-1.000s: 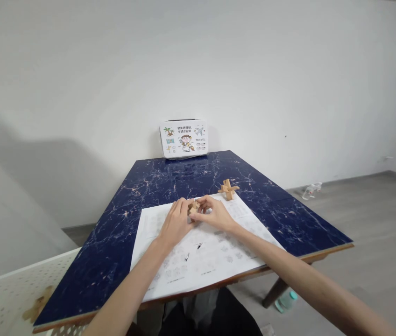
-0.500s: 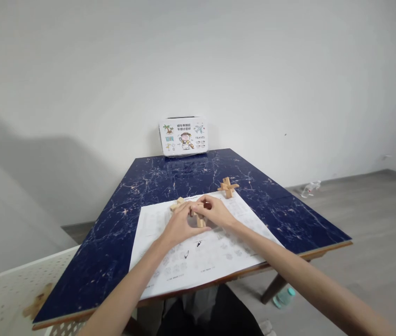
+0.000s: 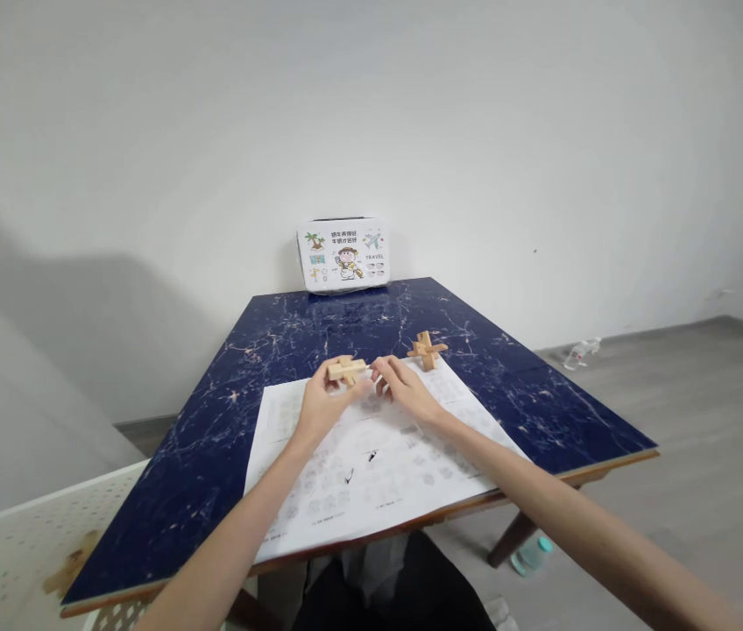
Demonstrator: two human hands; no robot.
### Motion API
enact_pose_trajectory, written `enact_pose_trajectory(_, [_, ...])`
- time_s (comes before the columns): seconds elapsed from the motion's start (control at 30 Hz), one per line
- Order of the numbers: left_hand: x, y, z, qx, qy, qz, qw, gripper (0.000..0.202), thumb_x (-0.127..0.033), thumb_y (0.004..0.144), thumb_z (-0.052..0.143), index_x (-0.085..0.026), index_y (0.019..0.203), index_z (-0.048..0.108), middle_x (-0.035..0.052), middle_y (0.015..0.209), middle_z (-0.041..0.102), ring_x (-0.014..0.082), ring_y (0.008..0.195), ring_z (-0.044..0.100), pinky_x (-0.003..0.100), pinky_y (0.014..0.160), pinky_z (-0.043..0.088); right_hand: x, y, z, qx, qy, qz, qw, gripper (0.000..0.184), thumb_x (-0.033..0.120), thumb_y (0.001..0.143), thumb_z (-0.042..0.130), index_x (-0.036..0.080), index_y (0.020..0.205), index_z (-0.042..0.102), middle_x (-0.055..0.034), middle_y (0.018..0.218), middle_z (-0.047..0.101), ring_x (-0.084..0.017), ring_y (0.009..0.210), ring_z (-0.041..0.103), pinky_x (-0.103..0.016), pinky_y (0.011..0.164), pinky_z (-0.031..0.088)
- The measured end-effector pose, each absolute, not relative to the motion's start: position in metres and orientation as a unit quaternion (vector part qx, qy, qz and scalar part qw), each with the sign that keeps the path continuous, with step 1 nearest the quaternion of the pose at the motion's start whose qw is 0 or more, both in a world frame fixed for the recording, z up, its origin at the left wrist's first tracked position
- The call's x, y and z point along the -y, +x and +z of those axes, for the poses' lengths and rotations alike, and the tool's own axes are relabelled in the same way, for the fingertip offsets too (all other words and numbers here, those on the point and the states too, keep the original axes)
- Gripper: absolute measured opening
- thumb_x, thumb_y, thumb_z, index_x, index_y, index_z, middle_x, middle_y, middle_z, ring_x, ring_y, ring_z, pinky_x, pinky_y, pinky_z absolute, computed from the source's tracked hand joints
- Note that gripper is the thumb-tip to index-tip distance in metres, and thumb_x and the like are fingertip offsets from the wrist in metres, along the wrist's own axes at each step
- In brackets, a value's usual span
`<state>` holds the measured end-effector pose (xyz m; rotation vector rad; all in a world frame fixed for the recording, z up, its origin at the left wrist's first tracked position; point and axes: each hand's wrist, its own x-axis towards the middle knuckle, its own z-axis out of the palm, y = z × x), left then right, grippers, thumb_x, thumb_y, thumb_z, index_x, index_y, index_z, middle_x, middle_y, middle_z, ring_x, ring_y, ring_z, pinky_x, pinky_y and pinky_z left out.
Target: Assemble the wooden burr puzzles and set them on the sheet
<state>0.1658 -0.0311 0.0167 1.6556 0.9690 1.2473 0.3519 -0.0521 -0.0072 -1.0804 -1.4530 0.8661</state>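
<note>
Pale wooden puzzle pieces (image 3: pixel 346 370), fitted together crosswise, are held in my left hand (image 3: pixel 323 403), with its thumb along the near side and its fingers behind. Close to their right end is my right hand (image 3: pixel 407 390), its fingers bent inward. The fingertips hide whatever may be between them. Both hands are above a large printed sheet (image 3: pixel 345 513) on the table. Beyond my right hand, a star-shaped wooden burr puzzle (image 3: pixel 428 349) stands at the sheet's far right corner.
The dark blue marbled table (image 3: pixel 214 438) reaches to the wall. A white case (image 3: pixel 343 256) with cartoon prints stands at its far edge. On the floor at the right are a bottle (image 3: pixel 532 556) with a teal cap and a crumpled clear item (image 3: pixel 582 352). A perforated white surface (image 3: pixel 17 548) lies at the left.
My hands have moved slightly apart. The wooden pieces in my left hand now lie sideways and are more exposed; the upright block between my hands no longer shows. The star-shaped puzzle has stayed put.
</note>
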Motion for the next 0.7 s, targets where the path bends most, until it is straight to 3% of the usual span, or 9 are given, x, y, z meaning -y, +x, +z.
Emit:
enact_pose_trajectory(0.17, [0.023,0.162,0.02,-0.438,0.514,0.597,0.433,0.062,-0.044,0.067,0.091,-0.018,0.118,0.068,0.0107,0.121,0.074,0.0243,0.11,0.069,0.036,0.094,0.053,0.052,0.35,-0.011,0.638,-0.466,0.325,0.52,0.039,0.06,0.098,0.051,0.022,0.096,0.059,-0.0013,0.081,0.069,-0.017,0.067,0.065,-0.03,0.062,0.049])
enact_pose_trajectory(0.33, [0.021,0.162,0.014,-0.395,0.495,0.547,0.548,0.055,-0.048,0.07,0.089,-0.017,0.112,0.073,0.0097,0.108,0.077,0.0217,0.094,0.072,0.034,0.084,0.056,0.05,0.349,-0.017,0.663,-0.483,0.275,0.501,0.025,0.046,0.096,0.056,0.022,0.102,0.059,-0.0034,0.092,0.07,-0.019,0.078,0.066,-0.031,0.067,0.051])
enact_pose_trajectory(0.43, [0.025,0.164,0.011,-0.349,0.525,0.5,0.594,0.053,-0.047,0.071,0.089,-0.016,0.111,0.074,0.0112,0.11,0.077,0.023,0.099,0.072,0.036,0.091,0.056,0.049,0.35,-0.021,0.678,-0.485,0.231,0.501,0.027,0.04,0.092,0.063,0.021,0.11,0.059,-0.0072,0.101,0.068,-0.02,0.087,0.065,-0.032,0.07,0.052])
enact_pose_trajectory(0.57, [0.029,0.164,0.013,-0.352,0.546,0.505,0.569,0.057,-0.043,0.071,0.089,-0.018,0.119,0.07,0.0118,0.122,0.074,0.0255,0.112,0.069,0.039,0.101,0.053,0.049,0.351,-0.025,0.728,-0.479,0.169,0.46,0.044,0.039,0.084,0.075,0.02,0.121,0.06,-0.0127,0.119,0.063,-0.025,0.104,0.063,-0.039,0.085,0.054])
enact_pose_trajectory(0.7, [0.028,0.161,0.014,-0.374,0.566,0.519,0.52,0.065,-0.039,0.069,0.09,-0.02,0.126,0.064,0.0097,0.121,0.074,0.0244,0.108,0.069,0.036,0.094,0.054,0.05,0.349,-0.028,0.772,-0.472,0.123,0.407,0.025,0.034,0.087,0.074,0.02,0.106,0.067,-0.0104,0.107,0.069,-0.028,0.106,0.063,-0.043,0.095,0.05])
